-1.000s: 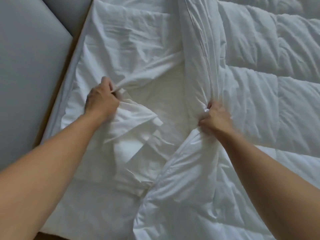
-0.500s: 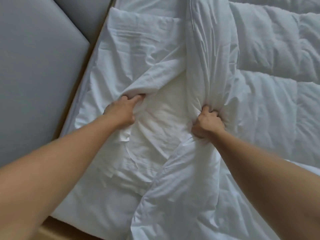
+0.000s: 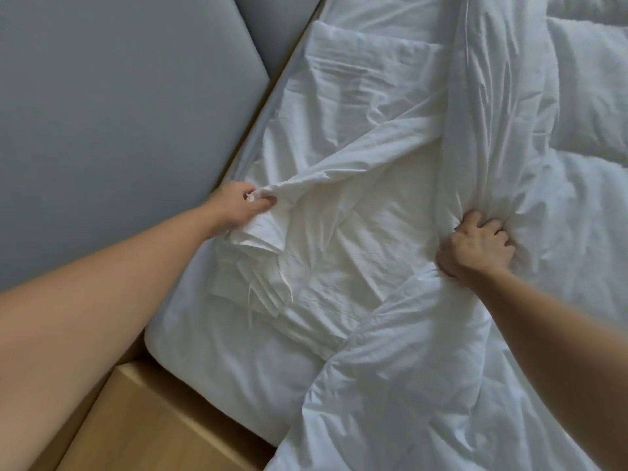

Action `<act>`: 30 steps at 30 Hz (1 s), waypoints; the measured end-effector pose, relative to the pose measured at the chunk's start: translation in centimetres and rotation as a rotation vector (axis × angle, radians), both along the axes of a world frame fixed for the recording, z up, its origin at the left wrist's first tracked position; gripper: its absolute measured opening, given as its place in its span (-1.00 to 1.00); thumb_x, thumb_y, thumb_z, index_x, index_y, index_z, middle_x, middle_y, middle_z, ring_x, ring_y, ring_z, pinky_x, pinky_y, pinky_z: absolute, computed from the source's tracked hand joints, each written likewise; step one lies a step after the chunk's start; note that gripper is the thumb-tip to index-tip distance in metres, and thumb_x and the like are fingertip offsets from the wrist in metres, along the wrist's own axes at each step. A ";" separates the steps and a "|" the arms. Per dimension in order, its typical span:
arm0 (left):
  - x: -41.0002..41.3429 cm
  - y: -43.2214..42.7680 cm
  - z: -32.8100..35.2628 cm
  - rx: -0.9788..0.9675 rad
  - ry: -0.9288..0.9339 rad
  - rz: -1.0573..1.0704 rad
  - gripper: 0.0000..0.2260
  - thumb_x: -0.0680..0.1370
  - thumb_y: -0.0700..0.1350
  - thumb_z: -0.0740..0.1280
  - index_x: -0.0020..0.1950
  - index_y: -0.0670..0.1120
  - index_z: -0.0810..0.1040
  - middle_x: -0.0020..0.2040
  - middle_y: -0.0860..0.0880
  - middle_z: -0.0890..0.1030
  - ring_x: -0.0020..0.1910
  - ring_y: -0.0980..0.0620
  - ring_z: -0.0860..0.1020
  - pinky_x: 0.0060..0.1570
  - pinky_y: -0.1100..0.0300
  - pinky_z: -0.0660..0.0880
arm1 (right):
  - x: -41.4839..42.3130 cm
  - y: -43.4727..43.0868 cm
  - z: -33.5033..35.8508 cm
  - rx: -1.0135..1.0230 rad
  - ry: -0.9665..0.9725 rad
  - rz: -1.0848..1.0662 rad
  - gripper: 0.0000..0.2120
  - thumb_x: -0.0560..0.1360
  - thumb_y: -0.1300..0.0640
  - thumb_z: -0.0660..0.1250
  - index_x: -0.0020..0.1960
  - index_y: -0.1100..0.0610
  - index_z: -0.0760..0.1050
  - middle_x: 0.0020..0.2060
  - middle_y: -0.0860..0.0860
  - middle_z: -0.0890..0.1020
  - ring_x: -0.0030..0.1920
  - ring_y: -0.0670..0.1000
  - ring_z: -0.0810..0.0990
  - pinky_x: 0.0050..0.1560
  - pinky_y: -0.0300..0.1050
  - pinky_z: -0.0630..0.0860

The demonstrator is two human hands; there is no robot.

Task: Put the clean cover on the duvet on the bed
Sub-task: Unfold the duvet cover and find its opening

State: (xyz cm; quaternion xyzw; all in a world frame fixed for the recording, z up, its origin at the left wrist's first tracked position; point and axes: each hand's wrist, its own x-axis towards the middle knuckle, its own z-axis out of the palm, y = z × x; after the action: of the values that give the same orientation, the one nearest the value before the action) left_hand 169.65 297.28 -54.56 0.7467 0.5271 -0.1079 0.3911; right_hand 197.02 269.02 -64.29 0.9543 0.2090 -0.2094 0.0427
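Since half a second ago the left hand (image 3: 238, 207) has swung away from the right hand (image 3: 475, 246) to the mattress (image 3: 210, 362) edge, stretching a ridge of the thin white cover (image 3: 339, 205) to its right. Its thumb and fingers pinch that cover's bunched edge. The right hand stays fisted on a gathered bunch of the quilted duvet (image 3: 424, 368), which spreads below and right of it.
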 end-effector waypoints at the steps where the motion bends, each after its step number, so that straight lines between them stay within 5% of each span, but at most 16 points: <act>1: -1.0 -0.5 -0.2 -0.004 0.029 0.002 -0.60 0.54 0.20 0.44 -0.17 -0.13 0.51 -0.28 -0.04 0.44 -0.28 -0.02 0.40 -0.21 0.08 0.29 | -0.5 -0.1 0.2 0.004 -0.065 0.041 -0.60 0.50 0.09 0.25 0.29 0.16 0.28 0.30 0.32 0.35 0.32 0.34 0.36 0.31 0.23 0.29; 5: -3.9 -2.4 -1.5 0.020 0.002 -0.003 -0.57 0.59 0.17 0.36 -0.16 -0.20 0.46 -0.28 -0.04 0.39 -0.28 -0.02 0.35 -0.25 0.10 0.22 | -5.1 -0.4 1.7 0.397 -0.297 0.456 -0.54 0.34 0.26 0.35 0.24 0.18 0.44 0.41 0.32 0.29 0.43 0.31 0.25 0.39 0.24 0.12; 10: -3.7 -5.1 -0.4 -0.116 -0.272 0.073 -0.55 0.60 0.17 0.36 -0.23 -0.19 0.48 -0.31 -0.11 0.49 -0.31 0.00 0.44 -0.24 0.09 0.35 | -16.5 3.5 5.2 0.585 -0.092 0.756 -0.46 0.36 -0.19 0.44 0.24 0.07 0.55 0.36 0.15 0.46 0.38 0.21 0.41 0.37 0.21 0.30; 12: -3.5 -6.0 1.0 -0.207 -0.406 0.058 -0.52 0.52 0.22 0.42 -0.12 -0.24 0.63 -0.22 -0.15 0.69 -0.28 0.02 0.59 -0.23 0.12 0.48 | -20.0 6.0 6.9 0.700 0.098 0.607 -0.53 0.45 -0.16 0.44 0.24 0.09 0.55 0.16 0.09 0.60 0.13 0.16 0.57 0.07 0.04 0.47; 15: -3.4 -6.5 3.8 -0.268 -0.564 0.033 -0.73 0.50 0.14 0.45 -0.14 -0.07 0.66 -0.26 0.07 0.69 -0.30 0.15 0.63 -0.27 0.28 0.53 | -21.5 8.4 9.3 0.960 0.297 0.258 -0.93 0.54 0.12 0.37 -0.02 0.12 0.55 -0.13 0.02 0.62 -0.13 0.11 0.58 -0.21 -0.07 0.39; 21: -4.6 -7.2 9.5 -0.374 -0.711 0.084 -0.65 0.38 0.12 0.60 -0.03 -0.09 0.63 -0.11 -0.01 0.69 -0.08 0.03 0.64 0.09 0.07 0.61 | -18.9 7.4 15.7 0.970 0.527 0.024 -0.79 0.58 0.10 0.37 -0.21 0.10 0.45 -0.39 -0.11 0.58 -0.38 -0.14 0.47 -0.30 -0.10 0.43; 25: -4.3 -11.1 12.1 -0.342 -0.597 -0.006 -0.68 0.35 0.01 0.64 0.04 0.12 0.65 -0.07 0.16 0.71 -0.07 0.20 0.67 -0.02 0.28 0.59 | -17.0 6.6 22.0 1.048 0.635 -0.202 -0.76 0.56 0.13 0.43 -0.07 0.31 0.50 -0.16 0.30 0.65 -0.20 0.26 0.65 -0.08 0.29 0.61; 28: -2.4 -13.4 14.0 0.006 -0.583 0.050 -0.85 0.46 0.02 0.54 -0.14 0.18 0.58 -0.28 0.25 0.62 -0.26 0.35 0.57 -0.28 0.51 0.39 | -16.4 6.0 25.6 1.117 0.670 -0.267 -0.89 0.55 0.16 0.45 -0.04 0.20 0.58 -0.05 0.27 0.67 -0.03 0.25 0.69 0.03 0.21 0.66; 30: -1.1 -14.2 15.6 0.091 -0.611 0.061 -0.86 0.53 0.02 0.46 -0.18 0.10 0.55 -0.32 0.20 0.57 -0.32 0.29 0.52 -0.34 0.46 0.34 | -15.9 5.6 27.6 1.150 0.665 -0.289 -0.90 0.55 0.16 0.45 -0.01 0.19 0.60 -0.02 0.27 0.67 -0.03 0.18 0.71 0.00 0.10 0.68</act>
State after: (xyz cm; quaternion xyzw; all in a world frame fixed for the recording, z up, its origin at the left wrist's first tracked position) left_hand 168.55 283.11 -38.99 0.7452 0.4116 0.1571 0.5005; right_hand 181.08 274.62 -36.69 0.7283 0.1595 -0.3511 -0.5664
